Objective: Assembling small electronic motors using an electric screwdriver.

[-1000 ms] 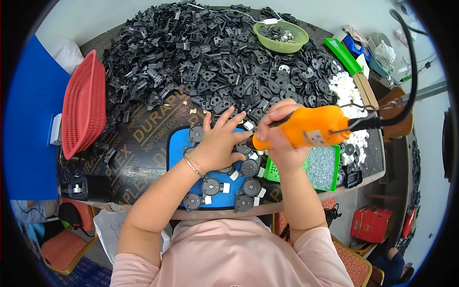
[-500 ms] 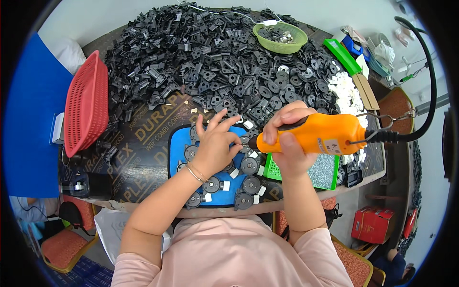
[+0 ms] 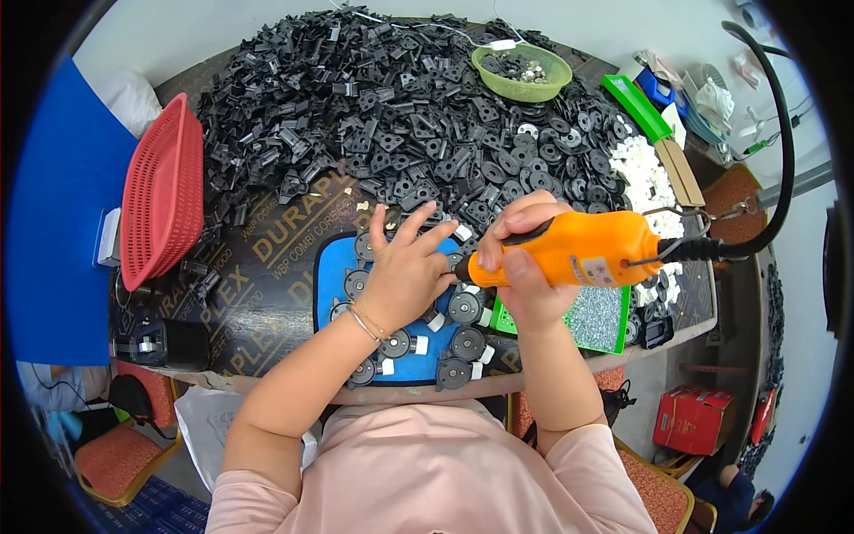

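Screwdriver (image 3: 578, 251) sits gripped in the right hand (image 3: 531, 267), its dark tip over the blue mat (image 3: 418, 365), just beside the left hand (image 3: 402, 278). That hand's outer fingers spread above discs (image 3: 464, 308); whether its thumb and forefinger pinch one, I cannot tell. A green tray (image 3: 508, 319) stands beside the mat.

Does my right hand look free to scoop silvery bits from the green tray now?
Probably not: the right hand is gripping the orange tool, though the green tray lies close by.
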Demonstrator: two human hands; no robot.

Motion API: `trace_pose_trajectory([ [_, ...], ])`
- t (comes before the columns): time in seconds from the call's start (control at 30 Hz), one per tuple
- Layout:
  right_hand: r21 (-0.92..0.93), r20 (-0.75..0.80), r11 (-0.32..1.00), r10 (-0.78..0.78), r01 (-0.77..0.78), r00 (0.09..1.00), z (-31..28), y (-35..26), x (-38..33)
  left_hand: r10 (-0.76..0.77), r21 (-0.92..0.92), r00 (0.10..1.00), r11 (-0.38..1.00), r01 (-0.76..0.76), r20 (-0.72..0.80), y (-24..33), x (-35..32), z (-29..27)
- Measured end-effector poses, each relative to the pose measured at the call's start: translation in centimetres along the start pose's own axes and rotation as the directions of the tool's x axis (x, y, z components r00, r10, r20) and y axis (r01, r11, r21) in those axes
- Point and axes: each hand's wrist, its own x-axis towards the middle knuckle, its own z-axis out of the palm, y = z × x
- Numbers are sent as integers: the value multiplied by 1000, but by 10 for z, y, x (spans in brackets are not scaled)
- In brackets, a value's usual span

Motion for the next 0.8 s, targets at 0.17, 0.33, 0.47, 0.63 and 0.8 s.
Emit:
trace_pose_trajectory([
  [0.17, 156, -133, 979, 150, -129, 980, 8, -6, -3, 11, 36, 1000, 999, -10, -8, -1, 0, 1],
  [0.33, 152, -146, 980, 153, -130, 977, 6, 0, -2, -28, 7, 998, 1000, 28, 58, 0, 1, 0],
  [0.47, 22, -47, 998, 65, -64, 997, 4, 14, -2, -85, -31, 980, 995, 92, 182, -6, 3, 3],
  [0.63, 78, -80, 989, 130, -123, 988, 7, 22, -4, -85, -42, 949, 994, 103, 302, -11, 10, 4],
  [0.8, 178, -128, 968, 201, -177, 971, 18, 20, -2, -81, -75, 937, 991, 113, 338, -14, 12, 8],
])
